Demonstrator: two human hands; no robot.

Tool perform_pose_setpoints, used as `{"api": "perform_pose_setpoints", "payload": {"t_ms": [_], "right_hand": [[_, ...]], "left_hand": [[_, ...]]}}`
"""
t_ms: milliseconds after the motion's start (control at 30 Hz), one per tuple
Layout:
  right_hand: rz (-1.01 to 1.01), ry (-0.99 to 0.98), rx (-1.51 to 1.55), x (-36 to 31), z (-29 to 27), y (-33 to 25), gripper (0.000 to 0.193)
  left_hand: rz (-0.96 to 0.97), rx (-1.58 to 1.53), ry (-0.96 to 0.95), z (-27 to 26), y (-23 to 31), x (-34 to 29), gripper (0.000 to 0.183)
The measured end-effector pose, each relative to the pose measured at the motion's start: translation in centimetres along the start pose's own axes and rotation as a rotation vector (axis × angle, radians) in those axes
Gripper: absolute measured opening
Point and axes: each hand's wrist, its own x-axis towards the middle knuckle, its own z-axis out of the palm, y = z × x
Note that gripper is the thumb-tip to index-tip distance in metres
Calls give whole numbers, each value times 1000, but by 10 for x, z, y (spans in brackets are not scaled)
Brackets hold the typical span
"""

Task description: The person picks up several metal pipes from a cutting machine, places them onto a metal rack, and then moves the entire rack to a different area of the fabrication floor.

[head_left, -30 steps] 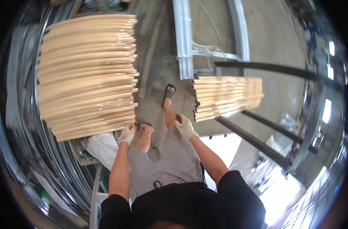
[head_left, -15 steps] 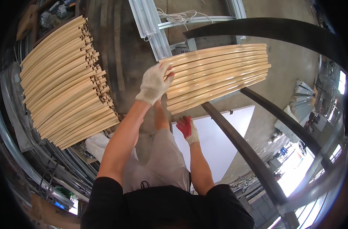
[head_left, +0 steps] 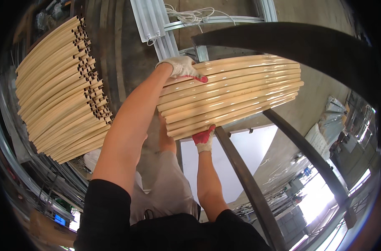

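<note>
A layer of glossy beige tubes (head_left: pixel 232 90) lies side by side in front of me, resting across dark metal bars. Over its far edge, close to the left ends, my left hand (head_left: pixel 180 67) is closed, its red-palmed glove showing the thumb along the top tubes. From the near side my right hand (head_left: pixel 204 139), in a matching glove, grips the edge with the thumb up against the last tube. Its other fingers are mostly hidden beneath the layer.
To the left stands a large stack of similar tubes (head_left: pixel 58 92), hollow ends facing me. Dark metal bars (head_left: pixel 251 180) run toward the lower right, and a wide dark beam (head_left: pixel 282 39) arches over the far side. A white panel (head_left: pixel 236 154) lies below; a coiled white cable (head_left: pixel 190 16) sits on a metal frame.
My left hand has gone from the tubes' left ends to their far edge. My right hand, open and apart before, has risen to the near edge and closed there.
</note>
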Motion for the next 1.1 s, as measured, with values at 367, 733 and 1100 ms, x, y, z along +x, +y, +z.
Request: {"api": "perform_pose_setpoints", "payload": {"t_ms": [367, 733, 1100], "right_hand": [[-112, 102, 179, 15, 62, -32, 93], [-132, 208, 10, -17, 56, -43, 54], [-113, 203, 154, 11, 51, -43, 51]], "left_hand": [[-167, -263, -421, 10, 23, 14, 63], [111, 174, -64, 58, 50, -51, 95], [29, 60, -20, 47, 47, -38, 96]]}}
